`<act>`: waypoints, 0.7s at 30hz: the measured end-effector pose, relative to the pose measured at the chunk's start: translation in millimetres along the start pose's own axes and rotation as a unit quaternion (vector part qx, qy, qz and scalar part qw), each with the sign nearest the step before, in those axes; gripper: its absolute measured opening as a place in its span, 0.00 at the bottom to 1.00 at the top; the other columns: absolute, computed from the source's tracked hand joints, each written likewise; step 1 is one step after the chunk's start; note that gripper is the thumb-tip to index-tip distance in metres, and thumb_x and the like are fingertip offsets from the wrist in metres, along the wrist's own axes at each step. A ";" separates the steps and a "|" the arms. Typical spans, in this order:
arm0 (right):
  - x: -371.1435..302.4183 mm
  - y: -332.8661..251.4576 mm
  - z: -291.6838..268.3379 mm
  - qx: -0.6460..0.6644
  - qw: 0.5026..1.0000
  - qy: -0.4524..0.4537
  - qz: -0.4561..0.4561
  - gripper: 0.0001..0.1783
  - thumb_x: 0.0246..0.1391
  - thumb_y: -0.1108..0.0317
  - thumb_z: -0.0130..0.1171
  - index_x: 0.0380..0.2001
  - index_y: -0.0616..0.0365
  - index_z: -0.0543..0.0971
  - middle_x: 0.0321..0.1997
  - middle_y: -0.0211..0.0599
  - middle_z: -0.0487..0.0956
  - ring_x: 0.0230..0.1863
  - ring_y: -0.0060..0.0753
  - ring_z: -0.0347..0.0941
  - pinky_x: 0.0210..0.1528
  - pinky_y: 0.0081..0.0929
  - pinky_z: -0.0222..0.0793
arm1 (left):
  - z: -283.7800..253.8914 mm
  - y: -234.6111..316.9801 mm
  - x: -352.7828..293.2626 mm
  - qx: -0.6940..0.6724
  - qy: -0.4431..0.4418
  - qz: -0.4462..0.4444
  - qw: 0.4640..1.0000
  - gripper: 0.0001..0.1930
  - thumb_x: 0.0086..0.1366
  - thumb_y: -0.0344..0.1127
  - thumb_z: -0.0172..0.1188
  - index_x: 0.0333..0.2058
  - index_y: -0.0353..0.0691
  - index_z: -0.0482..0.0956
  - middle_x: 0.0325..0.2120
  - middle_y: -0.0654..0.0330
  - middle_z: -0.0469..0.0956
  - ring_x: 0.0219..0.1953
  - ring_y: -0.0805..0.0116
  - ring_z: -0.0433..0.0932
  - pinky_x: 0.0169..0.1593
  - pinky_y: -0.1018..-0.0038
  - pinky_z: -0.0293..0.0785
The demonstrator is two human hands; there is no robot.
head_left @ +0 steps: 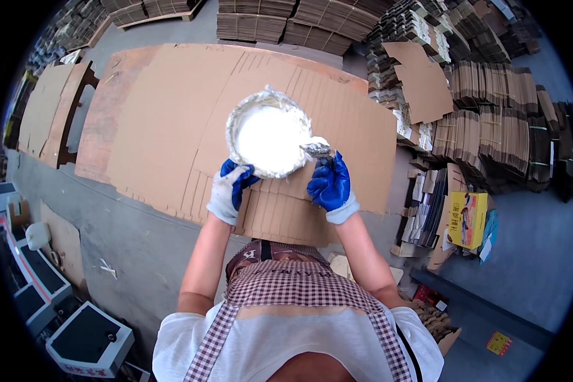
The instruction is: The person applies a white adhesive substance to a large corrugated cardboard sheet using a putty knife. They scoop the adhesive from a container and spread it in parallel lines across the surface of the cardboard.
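Observation:
A round tub (234, 148), its rim crusted with dried white matter, holds bright white paste (270, 141). My left hand (229, 188), in a blue-and-white glove, grips the tub's near left side. In my right hand (331, 184), gloved the same way, is a brush (317, 151) whose paste-covered head lies at the tub's right rim. The closed right fingers hide most of its handle. Beneath both hands lie flat cardboard sheets (165, 121), with slotted edges showing near my body.
Cardboard covers most of a wooden table (95, 153). Bundled cardboard stacks (254, 22) stand beyond it, with more bundles (496, 127) on the right. A yellow box (468, 219) sits at the right. At the lower left is a grey-and-white machine (89, 340).

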State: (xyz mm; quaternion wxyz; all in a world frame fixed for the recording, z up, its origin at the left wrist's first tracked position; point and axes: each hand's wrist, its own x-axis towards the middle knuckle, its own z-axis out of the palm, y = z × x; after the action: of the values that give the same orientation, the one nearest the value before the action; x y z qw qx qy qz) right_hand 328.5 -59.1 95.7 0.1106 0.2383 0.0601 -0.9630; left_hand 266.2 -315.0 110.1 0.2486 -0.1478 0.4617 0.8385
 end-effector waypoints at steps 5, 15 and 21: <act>24.0 -5.5 1.6 0.048 0.998 -0.038 -0.010 0.14 0.62 0.51 0.56 0.38 0.49 0.79 0.29 0.21 0.81 0.27 0.16 0.74 0.24 0.17 0.64 | -3.4 2.4 29.2 -0.033 0.000 0.021 0.999 0.21 0.63 0.29 0.54 0.55 0.34 0.70 0.45 0.53 0.77 0.46 0.60 0.78 0.51 0.63 0.79; 2.8 -53.7 -9.1 0.141 0.983 -0.099 -0.062 0.12 0.58 0.54 0.60 0.36 0.49 0.78 0.26 0.19 0.76 0.24 0.14 0.67 0.30 0.17 0.62 | -45.3 43.6 120.9 -0.079 -0.007 0.077 0.994 0.25 0.65 0.29 0.54 0.61 0.39 0.65 0.53 0.52 0.74 0.53 0.54 0.76 0.57 0.57 0.76; -33.3 -74.2 -60.1 0.041 0.987 -0.056 -0.147 0.13 0.59 0.50 0.58 0.37 0.45 0.79 0.28 0.21 0.80 0.21 0.17 0.67 0.25 0.19 0.62 | -99.6 45.7 172.1 -0.096 0.038 0.118 0.988 0.24 0.65 0.29 0.54 0.60 0.40 0.66 0.52 0.51 0.76 0.53 0.53 0.76 0.57 0.55 0.75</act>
State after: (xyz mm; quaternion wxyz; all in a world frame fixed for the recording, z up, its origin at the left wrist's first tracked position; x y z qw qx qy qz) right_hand 366.0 29.0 63.3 -0.0389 0.1771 0.0485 -0.9822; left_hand 99.4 -371.7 7.2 0.1153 -0.1472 0.4021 0.8963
